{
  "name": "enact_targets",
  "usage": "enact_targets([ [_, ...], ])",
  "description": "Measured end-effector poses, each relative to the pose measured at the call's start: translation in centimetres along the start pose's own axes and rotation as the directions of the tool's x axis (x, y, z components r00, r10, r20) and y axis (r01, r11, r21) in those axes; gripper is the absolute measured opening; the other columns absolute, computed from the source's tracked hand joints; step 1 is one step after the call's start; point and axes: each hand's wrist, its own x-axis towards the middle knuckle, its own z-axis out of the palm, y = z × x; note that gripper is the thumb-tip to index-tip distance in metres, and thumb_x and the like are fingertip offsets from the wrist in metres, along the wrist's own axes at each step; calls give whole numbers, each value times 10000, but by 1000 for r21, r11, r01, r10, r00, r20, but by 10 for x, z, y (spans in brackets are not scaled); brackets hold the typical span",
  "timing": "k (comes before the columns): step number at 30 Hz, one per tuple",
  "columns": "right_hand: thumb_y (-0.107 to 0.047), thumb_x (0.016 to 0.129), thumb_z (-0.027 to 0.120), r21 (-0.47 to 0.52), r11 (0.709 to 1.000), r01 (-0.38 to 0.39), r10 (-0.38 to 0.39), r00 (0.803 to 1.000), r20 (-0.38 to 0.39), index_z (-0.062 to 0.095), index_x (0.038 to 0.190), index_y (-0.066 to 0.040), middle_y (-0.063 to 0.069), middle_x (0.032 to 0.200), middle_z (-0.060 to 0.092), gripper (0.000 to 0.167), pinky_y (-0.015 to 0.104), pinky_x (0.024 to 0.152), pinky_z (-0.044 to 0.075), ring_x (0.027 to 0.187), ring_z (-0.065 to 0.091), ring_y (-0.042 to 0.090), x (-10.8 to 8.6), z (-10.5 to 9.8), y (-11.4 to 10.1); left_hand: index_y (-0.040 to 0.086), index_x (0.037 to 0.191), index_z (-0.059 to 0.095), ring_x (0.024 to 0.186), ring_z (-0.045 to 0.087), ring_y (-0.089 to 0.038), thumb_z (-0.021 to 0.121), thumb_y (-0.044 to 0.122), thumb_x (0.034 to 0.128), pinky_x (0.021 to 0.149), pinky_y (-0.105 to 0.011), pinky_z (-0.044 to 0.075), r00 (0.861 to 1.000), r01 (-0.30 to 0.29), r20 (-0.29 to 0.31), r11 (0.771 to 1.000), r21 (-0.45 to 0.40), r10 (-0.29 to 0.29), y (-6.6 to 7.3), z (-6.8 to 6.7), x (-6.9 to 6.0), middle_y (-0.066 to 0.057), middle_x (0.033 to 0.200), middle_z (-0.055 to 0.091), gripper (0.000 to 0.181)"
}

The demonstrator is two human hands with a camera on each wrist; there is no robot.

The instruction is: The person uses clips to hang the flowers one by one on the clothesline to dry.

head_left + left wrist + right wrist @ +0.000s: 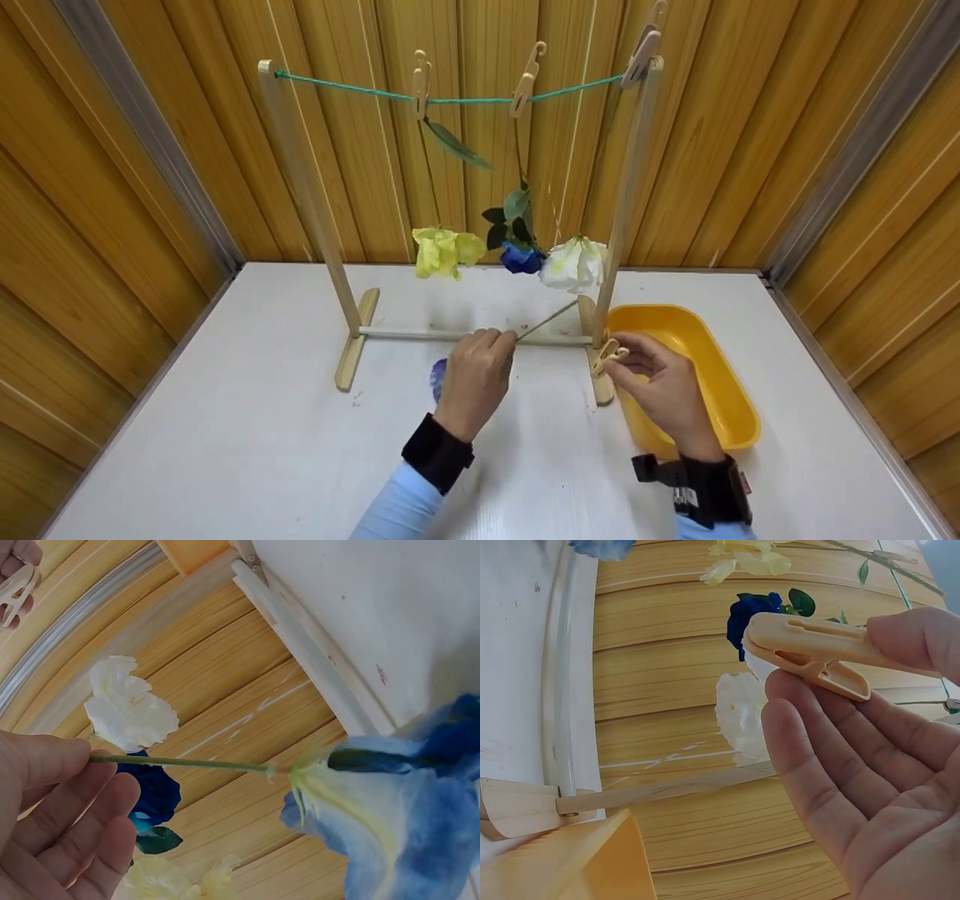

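Observation:
My left hand (480, 379) pinches the thin green stem of a blue and white artificial flower (390, 817) between thumb and fingers. In the head view that flower shows only as a bit of petal beside the hand, while its stem points up to the right. My right hand (664, 386) holds a beige clothespin (817, 645) between thumb and fingers, near the rack's right foot. From a green cord (472, 100) on the wooden rack hang a yellow flower (446, 253), a dark blue flower (523, 257) and a white flower (576, 265), heads down, each below a clothespin.
A yellow tray (739, 420) stands at the right, beside the rack's right foot (602, 388). The rack's left post (311, 187) and lower crossbar (405, 334) stand beyond my hands. Wood-patterned walls (135, 150) enclose the white table (225, 450).

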Motion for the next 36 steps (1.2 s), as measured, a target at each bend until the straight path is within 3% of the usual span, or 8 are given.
enact_targets([
  [6, 98, 866, 756, 13, 1000, -1, 1, 1000, -3, 680, 1192, 113, 230, 1062, 724, 335, 145, 776, 555, 855, 685, 19, 0, 0, 1, 76, 861, 547, 552, 492, -152, 759, -33, 891, 502, -274, 403, 998, 52, -33, 997, -61, -54, 3, -2, -3, -20, 689, 546, 241],
  [17, 122, 853, 753, 26, 999, 47, -47, 999, -1, 676, 1186, 130, 259, 1082, 721, 342, 155, 768, 561, 852, 690, 17, 0, 3, 0, 85, 971, 659, 647, 617, -145, 710, -75, 913, 557, -257, 501, 996, 20, -78, 977, -214, -38, 7, -6, -9, -49, 872, 657, 178],
  [23, 124, 852, 753, 21, 999, 34, -34, 999, 2, 680, 1180, 126, 252, 1076, 723, 337, 149, 771, 559, 849, 688, 15, 0, 2, 1, 49, 1055, 698, 673, 621, -118, 701, -89, 915, 580, -217, 506, 993, 92, -50, 952, -292, -111, 9, -9, -11, -56, 904, 665, 197],
  [29, 103, 852, 765, 9, 1000, 13, -13, 1000, 5, 693, 1171, 104, 220, 1037, 734, 327, 150, 777, 558, 847, 693, 20, 1, 2, 1, 36, 990, 686, 730, 677, -138, 724, -131, 851, 625, -227, 550, 983, 179, -10, 959, -220, -186, 8, -10, -19, -60, 878, 687, 220],
  [36, 89, 860, 766, -2, 1000, -4, 4, 1000, 5, 701, 1184, 79, 204, 1051, 735, 331, 157, 780, 561, 854, 692, 21, -1, 1, 0, 50, 863, 656, 603, 633, -170, 710, -113, 861, 528, -279, 516, 963, 270, 53, 956, -112, -266, 6, -10, -31, -60, 743, 644, 172],
])
